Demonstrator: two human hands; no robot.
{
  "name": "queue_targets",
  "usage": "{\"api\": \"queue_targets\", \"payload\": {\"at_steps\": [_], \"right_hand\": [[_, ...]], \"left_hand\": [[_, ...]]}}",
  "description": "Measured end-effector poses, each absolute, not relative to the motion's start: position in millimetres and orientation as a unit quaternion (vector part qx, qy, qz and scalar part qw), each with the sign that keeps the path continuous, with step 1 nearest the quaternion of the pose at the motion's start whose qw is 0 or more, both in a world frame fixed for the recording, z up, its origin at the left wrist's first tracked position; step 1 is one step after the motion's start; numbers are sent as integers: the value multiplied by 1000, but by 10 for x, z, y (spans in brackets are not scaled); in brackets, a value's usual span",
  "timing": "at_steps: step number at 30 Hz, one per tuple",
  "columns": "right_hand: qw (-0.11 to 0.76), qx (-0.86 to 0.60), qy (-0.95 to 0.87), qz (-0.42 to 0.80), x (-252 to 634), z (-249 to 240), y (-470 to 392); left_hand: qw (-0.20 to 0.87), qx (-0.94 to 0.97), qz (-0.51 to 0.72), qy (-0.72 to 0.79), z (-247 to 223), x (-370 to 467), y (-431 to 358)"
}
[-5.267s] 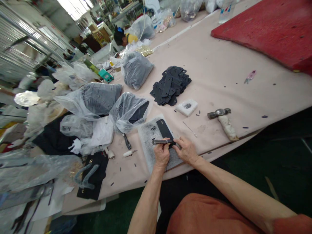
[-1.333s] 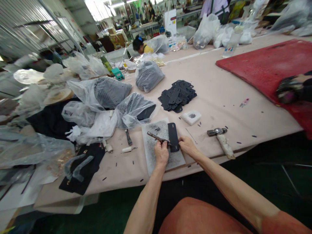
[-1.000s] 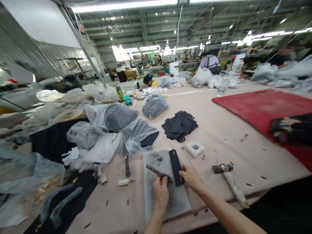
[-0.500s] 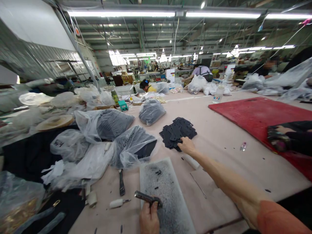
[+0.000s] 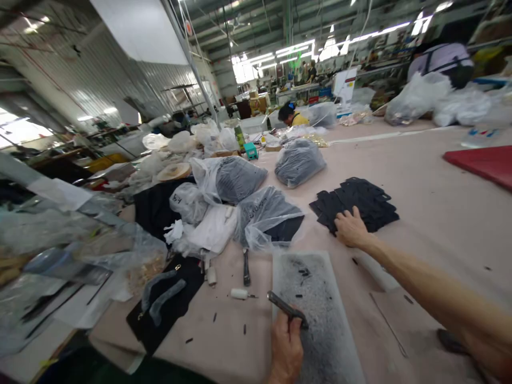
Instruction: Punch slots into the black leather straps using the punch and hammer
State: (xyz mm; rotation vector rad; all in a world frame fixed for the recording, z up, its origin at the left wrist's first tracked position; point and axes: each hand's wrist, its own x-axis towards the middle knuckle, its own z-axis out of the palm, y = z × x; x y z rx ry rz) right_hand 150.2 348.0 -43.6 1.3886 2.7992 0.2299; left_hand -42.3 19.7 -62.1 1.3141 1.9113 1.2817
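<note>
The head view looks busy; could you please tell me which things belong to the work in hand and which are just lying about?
In use, it seems:
Metal tool, in the left hand
Pile of dark pieces, touched by the right hand
Speckled board, by the left hand

Apparently lying about:
White-handled tool
Teal box
Red slab

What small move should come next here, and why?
Probably pinching one flat piece from the pile of black flat pieces and drawing it toward the speckled white board. The right hand is at the pile's near edge, while the left hand holds a metal tool over the board, where small dark offcuts lie.
</note>
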Motion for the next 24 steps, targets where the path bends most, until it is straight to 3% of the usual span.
{"api": "queue_targets", "payload": {"at_steps": [3, 6, 11, 16, 24], "right_hand": [[-32, 447, 892, 49, 1342, -283, 3438], [-79, 378, 920, -66, 884, -135, 3245], [-64, 224, 949, -213, 13, -170, 2970], [-54, 189, 964, -179, -435, -291, 3057], [10, 331, 941, -72, -703, -140, 3191]], "left_hand": [[254, 482, 470, 695, -591, -404, 200], [264, 483, 472, 689, -626, -402, 200], [251, 482, 472, 694, -739, -400, 174], [269, 474, 463, 699, -698, -369, 153], [290, 456, 491, 683, -565, -318, 200]]}}
